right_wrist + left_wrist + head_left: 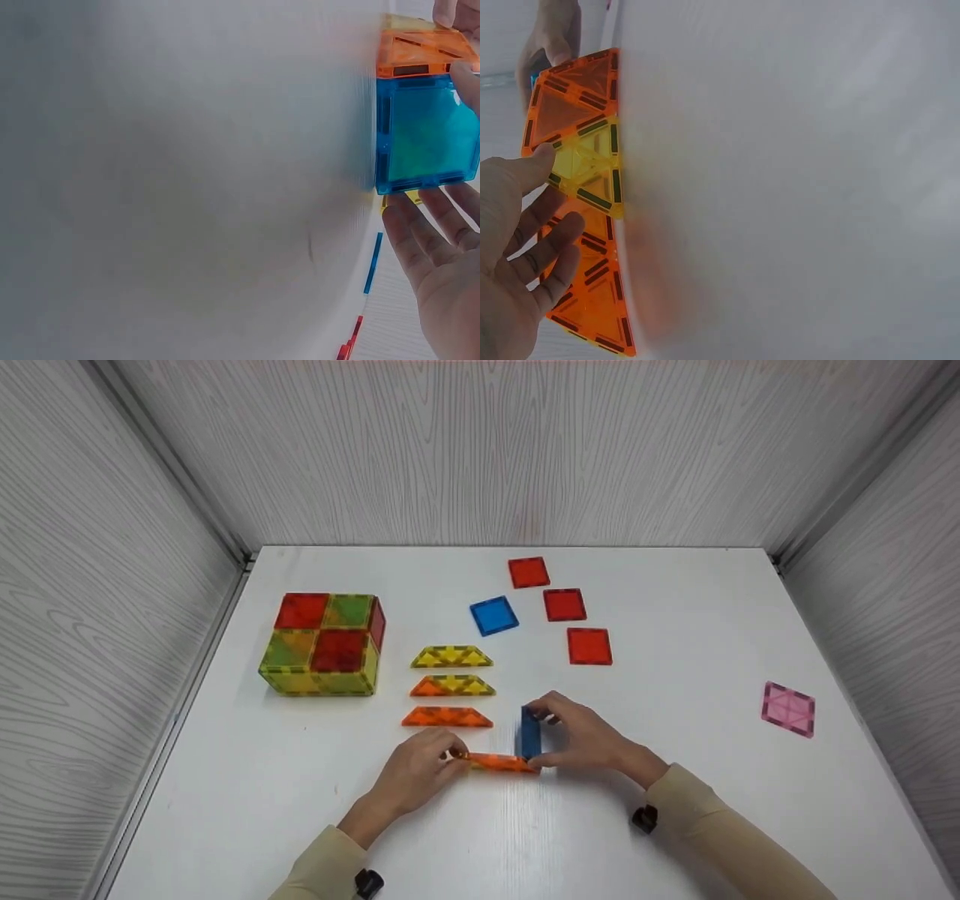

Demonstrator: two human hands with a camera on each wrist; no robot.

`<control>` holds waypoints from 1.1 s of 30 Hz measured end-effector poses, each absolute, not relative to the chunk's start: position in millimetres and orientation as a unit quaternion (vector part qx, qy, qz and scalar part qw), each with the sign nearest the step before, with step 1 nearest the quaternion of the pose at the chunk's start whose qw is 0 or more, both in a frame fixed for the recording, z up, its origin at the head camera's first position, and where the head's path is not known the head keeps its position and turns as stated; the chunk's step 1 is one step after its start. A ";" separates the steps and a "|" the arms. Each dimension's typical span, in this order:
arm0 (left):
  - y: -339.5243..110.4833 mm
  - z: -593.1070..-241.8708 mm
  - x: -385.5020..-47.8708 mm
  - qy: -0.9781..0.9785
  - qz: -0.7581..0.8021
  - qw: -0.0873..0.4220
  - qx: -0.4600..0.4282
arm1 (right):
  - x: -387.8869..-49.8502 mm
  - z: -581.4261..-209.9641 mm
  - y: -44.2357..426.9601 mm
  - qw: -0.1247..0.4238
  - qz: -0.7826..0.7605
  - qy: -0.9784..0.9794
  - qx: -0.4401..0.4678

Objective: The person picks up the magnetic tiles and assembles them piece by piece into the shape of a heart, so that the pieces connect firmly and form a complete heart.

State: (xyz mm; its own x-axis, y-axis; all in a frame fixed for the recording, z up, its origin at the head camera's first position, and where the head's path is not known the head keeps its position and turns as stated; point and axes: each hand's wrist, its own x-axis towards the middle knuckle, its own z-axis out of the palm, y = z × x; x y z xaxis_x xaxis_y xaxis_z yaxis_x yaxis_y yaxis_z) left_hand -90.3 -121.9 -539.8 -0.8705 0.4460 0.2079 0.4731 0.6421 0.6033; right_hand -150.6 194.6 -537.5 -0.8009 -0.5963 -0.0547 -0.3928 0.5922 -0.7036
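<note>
Near the front, a row of upright triangle magnetic tiles (499, 763), orange with a yellow end, stands on edge. My left hand (424, 765) pinches its left end; in the left wrist view the thumb lies on the yellow triangle tile (585, 157). My right hand (589, 735) holds an upright blue square magnetic tile (530, 733) between thumb and fingers. In the right wrist view, this blue tile meets the orange end (416, 52) of the row at a corner. Just behind the left hand stands an orange trapezoid row (447, 717).
Two more trapezoid rows, orange-yellow (452, 685) and yellow (451, 657), stand farther back. A red-and-green tile box (319, 649) is at left. Flat squares, one blue (494, 616) and three red (589, 646), lie at the back. A pink hexagon tile (788, 709) lies at right.
</note>
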 end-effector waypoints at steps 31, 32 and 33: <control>-127.4 -538.9 -92.2 -0.898 -0.350 0.007 -0.267 | -150.7 -536.7 192.6 0.113 -0.294 0.894 -0.319; -127.8 -539.2 -92.1 -0.898 -0.350 0.010 -0.267 | -150.7 -536.9 191.9 0.112 -0.292 0.894 -0.322; -128.3 -539.2 -91.9 -0.898 -0.348 0.013 -0.269 | -150.9 -537.1 191.4 0.110 -0.290 0.893 -0.326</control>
